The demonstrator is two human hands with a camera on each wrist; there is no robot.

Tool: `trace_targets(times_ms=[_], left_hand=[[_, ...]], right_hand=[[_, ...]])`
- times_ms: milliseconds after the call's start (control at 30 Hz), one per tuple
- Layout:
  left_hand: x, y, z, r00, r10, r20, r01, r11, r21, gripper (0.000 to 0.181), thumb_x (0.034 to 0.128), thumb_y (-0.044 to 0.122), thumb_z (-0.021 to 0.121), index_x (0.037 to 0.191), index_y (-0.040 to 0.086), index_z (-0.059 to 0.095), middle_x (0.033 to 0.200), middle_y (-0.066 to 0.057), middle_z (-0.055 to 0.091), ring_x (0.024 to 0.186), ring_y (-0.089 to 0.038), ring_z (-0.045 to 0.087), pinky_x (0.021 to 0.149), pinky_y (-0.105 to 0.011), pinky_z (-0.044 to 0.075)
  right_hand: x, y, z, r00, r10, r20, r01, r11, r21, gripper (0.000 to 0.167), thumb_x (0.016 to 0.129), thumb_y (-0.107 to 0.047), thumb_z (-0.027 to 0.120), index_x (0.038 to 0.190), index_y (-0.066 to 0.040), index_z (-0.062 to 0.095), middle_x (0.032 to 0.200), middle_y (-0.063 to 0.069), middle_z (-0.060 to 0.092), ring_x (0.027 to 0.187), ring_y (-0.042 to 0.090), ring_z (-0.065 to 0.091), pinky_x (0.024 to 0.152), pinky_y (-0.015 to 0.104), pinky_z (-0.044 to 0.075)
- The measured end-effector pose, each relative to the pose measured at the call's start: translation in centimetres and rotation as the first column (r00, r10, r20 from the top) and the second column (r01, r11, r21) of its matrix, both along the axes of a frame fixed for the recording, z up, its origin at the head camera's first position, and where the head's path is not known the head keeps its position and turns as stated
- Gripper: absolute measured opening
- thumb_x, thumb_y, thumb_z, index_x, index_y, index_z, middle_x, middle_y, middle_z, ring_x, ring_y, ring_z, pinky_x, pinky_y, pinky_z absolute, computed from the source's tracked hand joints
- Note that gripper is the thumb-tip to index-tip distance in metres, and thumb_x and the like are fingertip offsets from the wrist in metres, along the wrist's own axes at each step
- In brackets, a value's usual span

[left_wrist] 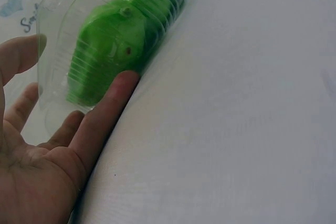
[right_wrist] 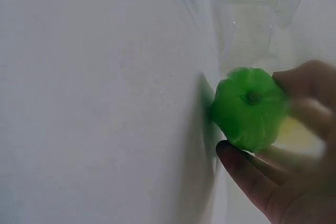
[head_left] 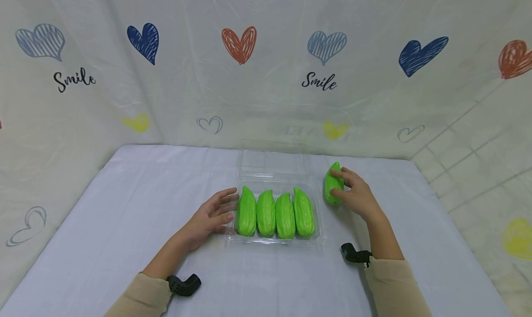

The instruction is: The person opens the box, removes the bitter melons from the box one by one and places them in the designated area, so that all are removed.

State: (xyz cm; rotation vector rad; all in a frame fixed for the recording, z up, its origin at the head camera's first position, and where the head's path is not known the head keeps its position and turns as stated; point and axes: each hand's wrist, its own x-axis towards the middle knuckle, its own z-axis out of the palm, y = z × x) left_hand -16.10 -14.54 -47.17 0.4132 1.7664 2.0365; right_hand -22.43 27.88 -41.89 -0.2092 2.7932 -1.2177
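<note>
Tan sleeves (head_left: 398, 284) fwd, L hand (head_left: 204, 222) spread, touching clear box (head_left: 272, 241), R hand (head_left: 358, 194) pinching green veg (head_left: 332, 184).

This looks like a screened-off booth: pale sheeting (head_left: 270, 93), printed with hearts (head_left: 145, 42) and the word "Smile" (head_left: 319, 81), hangs behind and along both sides of a white-covered worktop (head_left: 266, 282). What kind of building lies beyond cannot be told.

We've a table (head_left: 266, 280) under white cloth (head_left: 104, 224); on it, approx. centre, a clear box (head_left: 274, 241) w/ lid (head_left: 272, 164) back; can't tell if green veg. (head_left: 330, 183) on R touches cloth.
</note>
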Motion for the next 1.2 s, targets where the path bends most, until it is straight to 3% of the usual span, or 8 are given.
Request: trace_targets(times_ms=[467, 1200], left_hand=[[0.1, 0.1, 0.3, 1.0, 0.005, -0.003, -0.005, 1.0, -0.018, 0.067, 0.0992, 0.009, 0.058, 0.158, 0.018, 0.025, 0.161, -0.013, 0.026, 0.146, -0.04, 0.031, 0.091, -0.05, 0.055], [0.2, 0.0, 0.3, 1.0, 0.003, 0.002, -0.003, 1.0, -0.019, 0.067, 0.0997, 0.011, 0.059, 0.157, 0.021, 0.027, 0.161, -0.012, 0.027, 0.146, -0.037, 0.032, 0.092, -0.05, 0.055]], right_hand=[[0.0, -0.5, -0.2, 0.999, 0.052, -0.012, -0.052, 0.998, 0.018, 0.056, 0.095, -0.018, 0.065, 0.147, -0.007, 0.048, 0.16, 0.027, 0.023, 0.134, 0.055, 0.04, 0.101, 0.059, 0.046], [0.0, -1.0, -0.3, 0.998, 0.059, -0.003, -0.059, 0.998, 0.005, 0.052, 0.1, -0.02, 0.059, 0.148, -0.008, 0.046, 0.16, 0.028, 0.022, 0.136, 0.056, 0.037, 0.106, 0.061, 0.04]])
